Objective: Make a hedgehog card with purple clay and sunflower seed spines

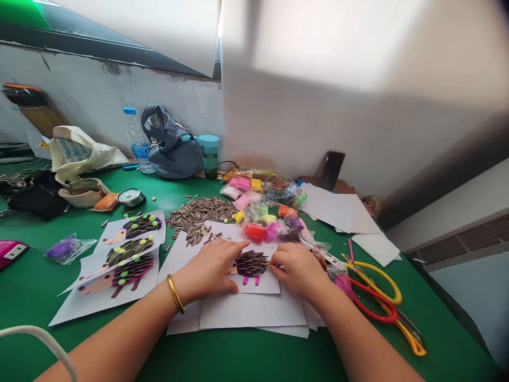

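A small hedgehog picture [252, 262], with a dark body covered in sunflower seeds and pink-purple feet, lies on a white paper card [267, 287]. My left hand [212, 266] rests on the card's left side, thumb and fingers spread around the hedgehog's face. At the hedgehog's right edge, my right hand [299, 269] has its thumb and index finger pinched together. Whatever sits between those fingertips is too small or hidden to make out. Beneath the card is a stack of white paper [250, 313]. Behind it spreads a pile of sunflower seeds [207, 209].
Bagged coloured clay [254, 232] lies behind my right hand. Yellow-handled scissors [392, 276] and red-handled scissors [382, 313] lie at right. Several seed hedgehog cards [115, 313] overlap at left. A blue-grey bag [175, 156], a bottle [137, 132] and a phone [333, 168] stand along the wall.
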`<move>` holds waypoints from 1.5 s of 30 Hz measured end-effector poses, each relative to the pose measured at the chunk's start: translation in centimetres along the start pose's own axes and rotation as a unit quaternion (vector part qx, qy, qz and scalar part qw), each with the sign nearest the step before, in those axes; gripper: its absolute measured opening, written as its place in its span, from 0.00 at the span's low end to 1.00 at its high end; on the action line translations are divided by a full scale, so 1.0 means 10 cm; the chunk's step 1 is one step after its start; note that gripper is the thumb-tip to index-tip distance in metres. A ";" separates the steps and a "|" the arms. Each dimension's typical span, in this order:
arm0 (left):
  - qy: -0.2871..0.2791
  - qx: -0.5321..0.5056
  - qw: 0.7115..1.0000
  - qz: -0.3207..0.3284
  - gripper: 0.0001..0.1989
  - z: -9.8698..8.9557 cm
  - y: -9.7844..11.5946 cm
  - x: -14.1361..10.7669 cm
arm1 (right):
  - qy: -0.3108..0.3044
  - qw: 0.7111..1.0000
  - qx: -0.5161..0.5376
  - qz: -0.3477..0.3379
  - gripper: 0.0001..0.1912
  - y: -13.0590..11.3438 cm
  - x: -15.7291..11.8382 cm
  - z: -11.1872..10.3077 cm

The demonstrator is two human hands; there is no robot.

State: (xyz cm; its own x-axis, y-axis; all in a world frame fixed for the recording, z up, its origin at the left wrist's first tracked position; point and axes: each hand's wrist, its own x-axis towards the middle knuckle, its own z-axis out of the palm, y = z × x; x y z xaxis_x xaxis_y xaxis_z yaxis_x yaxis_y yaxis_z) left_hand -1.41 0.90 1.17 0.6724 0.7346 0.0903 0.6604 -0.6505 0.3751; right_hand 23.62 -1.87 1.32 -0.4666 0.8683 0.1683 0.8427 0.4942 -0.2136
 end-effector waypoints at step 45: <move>0.125 0.129 0.958 -0.222 0.09 -0.15 -0.54 0.09 | 0.132 0.989 -0.030 0.065 0.14 -0.05 -0.04 -0.04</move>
State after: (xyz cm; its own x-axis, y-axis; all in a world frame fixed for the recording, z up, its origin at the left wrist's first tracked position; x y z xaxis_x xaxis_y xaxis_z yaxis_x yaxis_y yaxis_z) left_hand -4.91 5.37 0.63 0.2265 0.9520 0.2057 0.9452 -0.2658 0.1895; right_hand 23.49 -2.47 1.75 -0.2744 0.8791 0.3898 0.9086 0.3697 -0.1943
